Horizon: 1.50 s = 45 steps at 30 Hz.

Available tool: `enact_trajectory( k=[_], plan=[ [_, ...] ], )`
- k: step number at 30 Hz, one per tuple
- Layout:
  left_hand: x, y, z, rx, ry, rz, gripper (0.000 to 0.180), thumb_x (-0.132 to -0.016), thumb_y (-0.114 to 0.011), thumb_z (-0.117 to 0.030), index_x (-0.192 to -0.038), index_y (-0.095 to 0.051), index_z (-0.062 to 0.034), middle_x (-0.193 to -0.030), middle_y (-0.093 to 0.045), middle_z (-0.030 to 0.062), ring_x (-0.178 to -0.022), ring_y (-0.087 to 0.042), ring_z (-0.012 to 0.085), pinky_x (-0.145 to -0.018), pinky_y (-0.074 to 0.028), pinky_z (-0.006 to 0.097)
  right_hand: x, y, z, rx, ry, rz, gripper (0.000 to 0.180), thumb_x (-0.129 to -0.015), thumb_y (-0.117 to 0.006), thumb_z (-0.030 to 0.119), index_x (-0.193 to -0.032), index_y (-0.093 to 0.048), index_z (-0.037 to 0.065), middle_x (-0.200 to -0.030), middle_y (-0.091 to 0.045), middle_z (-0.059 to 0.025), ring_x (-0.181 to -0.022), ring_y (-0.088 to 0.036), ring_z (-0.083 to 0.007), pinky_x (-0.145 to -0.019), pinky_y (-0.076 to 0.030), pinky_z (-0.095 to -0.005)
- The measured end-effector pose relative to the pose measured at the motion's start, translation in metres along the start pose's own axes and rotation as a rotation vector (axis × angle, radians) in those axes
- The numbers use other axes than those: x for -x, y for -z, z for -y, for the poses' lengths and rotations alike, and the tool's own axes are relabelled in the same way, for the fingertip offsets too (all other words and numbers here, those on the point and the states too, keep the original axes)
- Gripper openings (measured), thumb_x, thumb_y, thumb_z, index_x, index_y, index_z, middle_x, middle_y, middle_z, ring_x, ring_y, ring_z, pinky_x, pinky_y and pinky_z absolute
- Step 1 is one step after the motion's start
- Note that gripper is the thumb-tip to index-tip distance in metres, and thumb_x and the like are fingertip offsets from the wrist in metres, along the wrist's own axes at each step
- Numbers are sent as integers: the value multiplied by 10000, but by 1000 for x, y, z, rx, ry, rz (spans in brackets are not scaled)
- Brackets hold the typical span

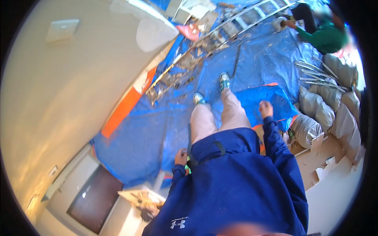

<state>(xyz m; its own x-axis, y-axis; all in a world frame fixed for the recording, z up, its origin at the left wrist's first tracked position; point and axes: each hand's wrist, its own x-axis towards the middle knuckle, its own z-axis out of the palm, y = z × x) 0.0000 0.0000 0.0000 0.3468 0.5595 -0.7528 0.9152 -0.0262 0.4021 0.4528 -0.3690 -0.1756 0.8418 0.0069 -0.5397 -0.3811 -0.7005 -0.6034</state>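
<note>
My left hand (181,157) hangs beside my hip with its fingers curled. Something small and dark may be in it, but it is too small to name. A green patch (188,169) shows just below that hand, partly hidden by my sleeve. My right hand (266,109) is held out from my other side, fingers curled in, with nothing visible in it. Beneath my right hand, a folded blue tarp (252,98) with orange edging lies on the floor. I stand with one foot ahead of the other on a larger blue tarp (138,145).
A metal ladder (241,22) lies across debris (185,65) ahead. Far right, a person in green (328,39) crouches, one hand at a round whitish object (280,24). Full sacks (317,106) and thin strips (315,74) line the right. A wall (78,90) and dark screen (95,198) stand left.
</note>
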Motion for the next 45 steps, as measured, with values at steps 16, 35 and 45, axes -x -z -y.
enact_trajectory(
  k=[16,35,45],
  plan=[
    [-434,-169,-13,160,241,15,158,-864,-705,-121,-1014,-691,-76,-736,-717,76,-655,-689,222,-649,-545,372,-115,-199,75,270,147,306,279,-925,-679,263,-1100,-684,45,-924,-713,-159,-844,-685,-293,-792,-532,-386],
    [-828,-324,128,-667,-367,-70,536,-805,-685,-103,-1323,-552,-146,-1254,-536,150,-1177,-528,405,-960,-472,493,-438,-496,54,618,704,1149,442,-890,-688,362,-1193,-624,47,-1058,-686,-231,-999,-656,-423,-876,-523,-483],
    [-778,-221,-5,-202,-646,307,555,-820,-761,-195,-1343,-605,-95,-1187,-646,189,-1099,-633,364,-933,-503,441,-410,-537,100,581,852,1210,581,-900,-682,496,-1220,-599,18,-1072,-681,-206,-987,-667,-375,-832,-533,-456]
  ],
)
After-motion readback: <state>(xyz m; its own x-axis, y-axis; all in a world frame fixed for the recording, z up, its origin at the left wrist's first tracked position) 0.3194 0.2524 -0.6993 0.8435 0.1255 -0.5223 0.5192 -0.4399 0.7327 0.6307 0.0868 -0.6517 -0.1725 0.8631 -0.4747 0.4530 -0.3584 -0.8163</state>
